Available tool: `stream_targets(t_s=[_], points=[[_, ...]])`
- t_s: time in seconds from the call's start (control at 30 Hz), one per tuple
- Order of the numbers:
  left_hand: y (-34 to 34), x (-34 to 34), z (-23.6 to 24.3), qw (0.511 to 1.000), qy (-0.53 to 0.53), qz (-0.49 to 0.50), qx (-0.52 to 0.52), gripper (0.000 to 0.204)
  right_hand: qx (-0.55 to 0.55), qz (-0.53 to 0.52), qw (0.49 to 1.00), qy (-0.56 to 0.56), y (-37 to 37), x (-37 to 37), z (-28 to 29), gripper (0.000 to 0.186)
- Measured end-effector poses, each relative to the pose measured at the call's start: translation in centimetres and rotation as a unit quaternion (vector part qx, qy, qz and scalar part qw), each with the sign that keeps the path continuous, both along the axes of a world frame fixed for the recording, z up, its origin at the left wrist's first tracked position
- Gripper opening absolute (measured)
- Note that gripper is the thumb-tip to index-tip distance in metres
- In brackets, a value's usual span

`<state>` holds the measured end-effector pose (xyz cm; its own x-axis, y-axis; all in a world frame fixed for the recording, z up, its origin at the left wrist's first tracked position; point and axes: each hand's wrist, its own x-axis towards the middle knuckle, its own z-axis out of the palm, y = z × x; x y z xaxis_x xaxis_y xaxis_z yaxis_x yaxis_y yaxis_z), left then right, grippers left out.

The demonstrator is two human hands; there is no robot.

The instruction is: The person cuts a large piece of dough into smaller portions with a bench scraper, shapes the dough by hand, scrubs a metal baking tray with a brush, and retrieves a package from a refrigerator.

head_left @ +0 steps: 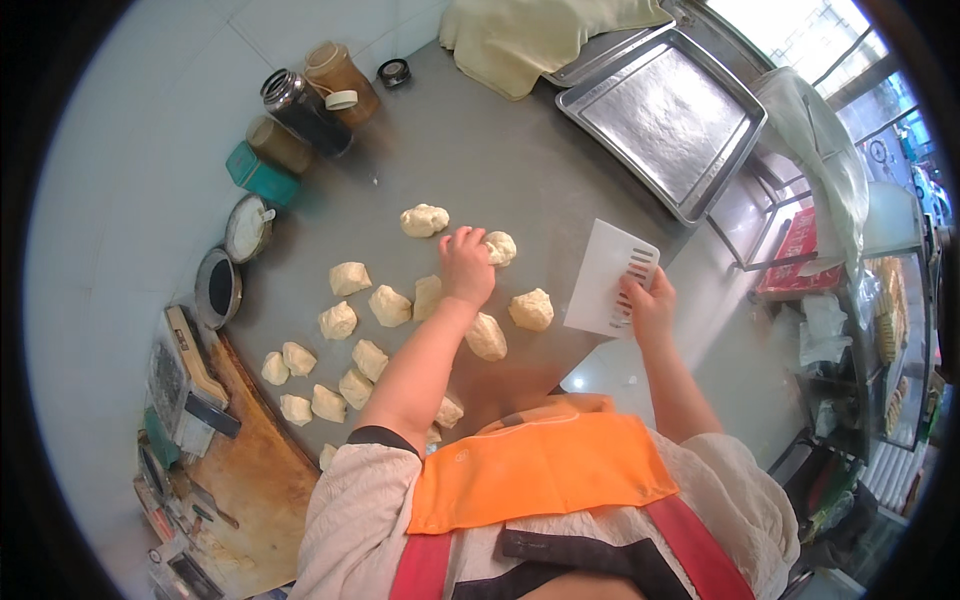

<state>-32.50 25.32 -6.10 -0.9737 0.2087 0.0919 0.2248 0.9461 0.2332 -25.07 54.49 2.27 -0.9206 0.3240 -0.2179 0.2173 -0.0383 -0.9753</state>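
Note:
My left hand (468, 268) reaches over the grey worktop (540, 175), its bent fingers closed against a pale dough piece (500, 248) that shows on their right side. In my right hand (650, 302) is a white plastic dough scraper (600, 275) with a row of slots, held by its slotted side above the worktop's right edge. One dough lump (424, 220) lies just beyond my left hand, and another dough lump (531, 310) rests between the hands. Several more dough pieces (389, 306) are spread to the left, some partly hidden by my left forearm.
A metal baking tray (665, 120) stands at the far right beside a cream cloth (545, 40). Along the left wall are a dark flask (305, 110), a teal tin (262, 175) and bowls, including a white-filled bowl (247, 228). A wooden board (250, 480) and a scale (190, 370) are nearer left.

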Motion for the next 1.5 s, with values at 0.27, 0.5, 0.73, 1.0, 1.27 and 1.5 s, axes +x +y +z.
stream_targets(t_s=[0.27,0.5,0.73,1.0,1.27,1.5], points=[[-1.2,0.4,4.9,0.900,-0.285,0.166,0.284,0.104,0.076,0.088,0.993,0.037,4.6,-6.6,-1.2,0.023],[-0.5,7.9,9.3,0.507,-0.238,0.182,0.808,0.076,0.258,0.255,0.896,0.258,-5.5,-6.4,0.3,0.054],[-0.6,18.1,14.3,0.313,-0.142,0.163,0.925,0.066,0.221,0.470,0.761,0.388,-20.8,0.8,2.6,0.051],[-9.4,39.3,14.5,0.324,0.030,0.197,0.925,0.073,0.117,0.613,0.662,0.415,-32.1,22.9,4.2,0.067],[-18.8,63.3,17.0,0.376,0.173,0.151,0.898,0.076,0.181,0.670,0.466,0.549,-46.0,37.4,3.3,0.053],[-22.7,84.0,15.5,0.334,0.337,0.346,0.809,0.068,0.134,0.756,0.548,0.331,-53.2,45.4,-3.4,0.037]])
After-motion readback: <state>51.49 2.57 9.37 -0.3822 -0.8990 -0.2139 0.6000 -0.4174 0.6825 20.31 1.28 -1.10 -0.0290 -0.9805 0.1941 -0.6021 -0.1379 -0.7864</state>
